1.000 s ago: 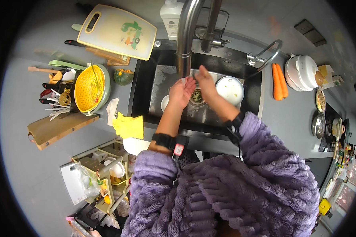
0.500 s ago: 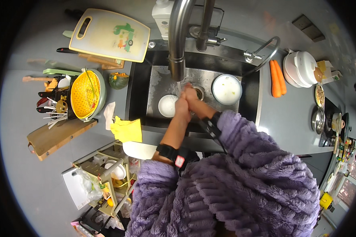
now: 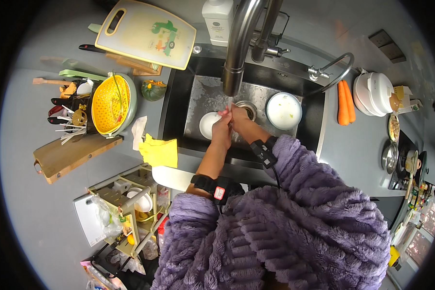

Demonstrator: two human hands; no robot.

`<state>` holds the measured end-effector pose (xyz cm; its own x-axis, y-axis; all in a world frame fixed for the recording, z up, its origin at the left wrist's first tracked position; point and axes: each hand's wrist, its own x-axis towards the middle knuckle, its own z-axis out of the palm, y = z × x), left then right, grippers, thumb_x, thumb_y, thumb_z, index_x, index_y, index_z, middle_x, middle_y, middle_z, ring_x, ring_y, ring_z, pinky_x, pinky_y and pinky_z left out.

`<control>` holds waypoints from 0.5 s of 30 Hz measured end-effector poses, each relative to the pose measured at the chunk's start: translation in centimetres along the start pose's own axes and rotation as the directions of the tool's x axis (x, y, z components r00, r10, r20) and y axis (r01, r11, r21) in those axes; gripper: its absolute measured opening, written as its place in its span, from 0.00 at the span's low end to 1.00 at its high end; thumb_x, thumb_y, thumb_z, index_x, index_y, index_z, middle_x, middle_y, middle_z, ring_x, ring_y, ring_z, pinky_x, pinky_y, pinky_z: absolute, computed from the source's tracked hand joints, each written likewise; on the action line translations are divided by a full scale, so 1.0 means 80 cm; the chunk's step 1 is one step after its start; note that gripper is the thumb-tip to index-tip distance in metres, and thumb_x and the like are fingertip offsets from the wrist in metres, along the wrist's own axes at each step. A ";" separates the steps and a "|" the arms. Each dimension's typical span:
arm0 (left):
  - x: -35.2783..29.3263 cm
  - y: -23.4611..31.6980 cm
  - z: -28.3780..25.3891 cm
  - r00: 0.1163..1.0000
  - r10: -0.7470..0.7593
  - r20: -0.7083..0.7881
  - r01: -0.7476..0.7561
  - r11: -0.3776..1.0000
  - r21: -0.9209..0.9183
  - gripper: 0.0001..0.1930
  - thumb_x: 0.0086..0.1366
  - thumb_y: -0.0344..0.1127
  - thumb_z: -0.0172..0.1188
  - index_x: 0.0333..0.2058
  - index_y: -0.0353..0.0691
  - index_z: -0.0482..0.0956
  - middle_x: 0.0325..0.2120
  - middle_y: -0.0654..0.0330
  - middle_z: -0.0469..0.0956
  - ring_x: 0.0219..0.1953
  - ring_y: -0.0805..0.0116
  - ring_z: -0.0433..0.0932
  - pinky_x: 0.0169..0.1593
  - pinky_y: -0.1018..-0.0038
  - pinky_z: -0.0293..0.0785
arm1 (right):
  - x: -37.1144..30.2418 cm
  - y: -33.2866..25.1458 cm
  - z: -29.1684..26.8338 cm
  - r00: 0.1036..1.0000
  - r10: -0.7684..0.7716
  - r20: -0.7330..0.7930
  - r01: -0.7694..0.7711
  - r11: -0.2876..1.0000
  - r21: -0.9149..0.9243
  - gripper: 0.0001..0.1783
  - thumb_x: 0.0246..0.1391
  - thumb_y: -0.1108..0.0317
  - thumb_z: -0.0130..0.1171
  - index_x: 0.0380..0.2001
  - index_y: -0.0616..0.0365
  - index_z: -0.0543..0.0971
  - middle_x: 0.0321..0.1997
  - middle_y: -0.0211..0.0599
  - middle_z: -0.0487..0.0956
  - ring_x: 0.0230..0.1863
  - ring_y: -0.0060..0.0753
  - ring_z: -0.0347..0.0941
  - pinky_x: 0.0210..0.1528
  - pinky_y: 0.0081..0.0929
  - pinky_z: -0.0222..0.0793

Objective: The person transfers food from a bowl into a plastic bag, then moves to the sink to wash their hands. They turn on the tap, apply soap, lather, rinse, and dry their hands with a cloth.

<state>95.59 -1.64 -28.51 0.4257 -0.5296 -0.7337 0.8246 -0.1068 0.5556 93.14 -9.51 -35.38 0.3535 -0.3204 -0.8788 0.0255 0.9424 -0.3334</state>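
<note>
Both hands meet in the dark sink (image 3: 205, 90) beneath the metal faucet (image 3: 233, 79), where a thin stream of water falls. My left hand (image 3: 221, 131) is closed, its curled fingers against the other hand. My right hand (image 3: 239, 118) is closed too, its fingertips tucked beside the left ones. Whatever lies between them, if anything, is hidden. Just left of my left hand sits a small white bowl (image 3: 207, 126) on the sink floor. Beyond my right hand is the drain (image 3: 249, 109), and to its right a larger white bowl (image 3: 284, 112) holds cloudy liquid with small greenish bits.
Two carrots (image 3: 343, 104) and a lidded white pot (image 3: 372, 92) stand right of the sink. Left are a yellow colander (image 3: 108, 104), a pumpkin piece (image 3: 153, 91), a yellow cloth (image 3: 158, 152), a leaning cutting board (image 3: 145, 36) and a wooden board (image 3: 75, 157).
The view has shifted, so the whole scene sits slightly farther right. My hands, pressed closely together before, are now a little less overlapped, still under the faucet.
</note>
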 end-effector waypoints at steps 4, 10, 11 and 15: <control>0.010 0.011 -0.015 0.995 -0.032 -0.099 0.051 0.979 0.197 0.14 0.51 0.35 0.68 0.35 0.42 0.74 0.34 0.64 0.78 0.37 0.73 0.75 0.42 0.75 0.70 | -0.003 0.001 -0.020 0.994 -0.019 0.110 0.004 0.991 0.135 0.19 0.62 0.64 0.39 0.52 0.62 0.64 0.44 0.40 0.73 0.39 0.40 0.73 0.42 0.37 0.70; 0.021 0.014 -0.016 0.997 -0.026 -0.070 0.035 0.992 0.121 0.14 0.55 0.37 0.64 0.35 0.37 0.73 0.33 0.58 0.78 0.35 0.68 0.78 0.37 0.76 0.75 | -0.049 -0.019 -0.043 0.994 -0.090 -0.064 0.085 0.993 -0.080 0.22 0.57 0.66 0.46 0.55 0.54 0.65 0.56 0.32 0.68 0.55 0.34 0.62 0.52 0.39 0.61; 0.020 0.015 -0.015 0.997 -0.034 -0.072 0.042 0.994 0.105 0.13 0.56 0.37 0.63 0.36 0.36 0.73 0.33 0.58 0.78 0.36 0.67 0.78 0.37 0.76 0.75 | -0.060 -0.029 -0.042 0.996 -0.089 0.005 0.089 0.991 -0.098 0.22 0.57 0.65 0.47 0.56 0.53 0.65 0.57 0.32 0.67 0.57 0.34 0.60 0.53 0.39 0.59; 0.015 0.018 -0.008 0.994 -0.098 -0.041 0.102 0.991 0.091 0.12 0.61 0.38 0.56 0.38 0.35 0.72 0.35 0.57 0.77 0.39 0.65 0.77 0.41 0.73 0.74 | -0.112 -0.090 -0.033 0.940 -0.200 0.275 0.237 0.965 -0.108 0.23 0.59 0.63 0.46 0.57 0.56 0.64 0.59 0.34 0.65 0.61 0.35 0.57 0.59 0.37 0.55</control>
<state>97.55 -1.93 -28.82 0.3575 -0.4813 -0.8003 0.8265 -0.2360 0.5111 87.31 -13.68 -25.96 0.5846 -0.4636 -0.6658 0.0071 0.8235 -0.5673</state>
